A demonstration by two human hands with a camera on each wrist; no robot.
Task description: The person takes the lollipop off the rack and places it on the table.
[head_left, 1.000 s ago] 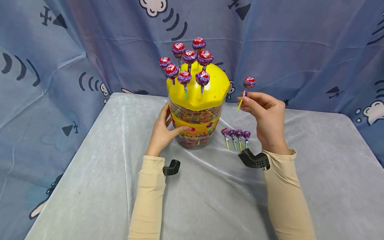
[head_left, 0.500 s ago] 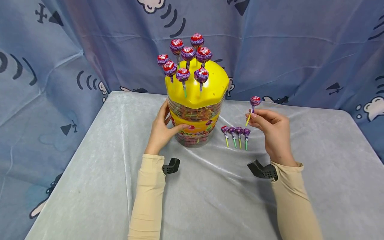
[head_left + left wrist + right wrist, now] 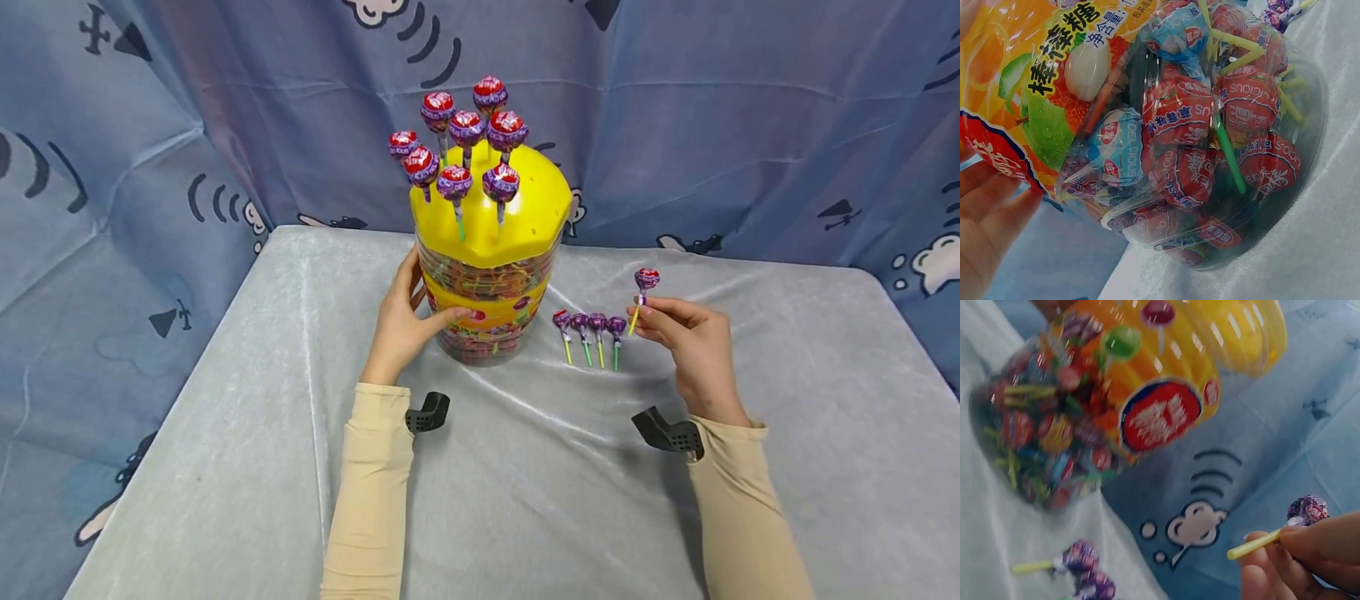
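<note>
A tall clear candy jar (image 3: 517, 275) with a yellow lid (image 3: 546, 204) stands on the table, filled with wrapped lollipops (image 3: 1182, 106). From the lid several red-and-purple lollipops (image 3: 454, 182) stick up on their sticks. My left hand (image 3: 401, 329) holds the jar's left side, thumb across the front and fingers round behind, partly hidden. To the right, my right hand (image 3: 701, 350) pinches the yellow stick of one purple-wrapped lollipop (image 3: 647, 280), head upward, above the table. Close to that hand, several lollipops (image 3: 597, 325) lie side by side in a row.
A pale grey cloth covers the table (image 3: 525, 500). Behind it hangs a blue patterned curtain (image 3: 712, 125). Black wrist mounts (image 3: 667, 431) stick out from the beige sleeves (image 3: 750, 508).
My right hand has moved down and to the right with its lollipop, away from the jar's lid. My left hand keeps its hold on the jar, and the lollipops in the row lie as before.
</note>
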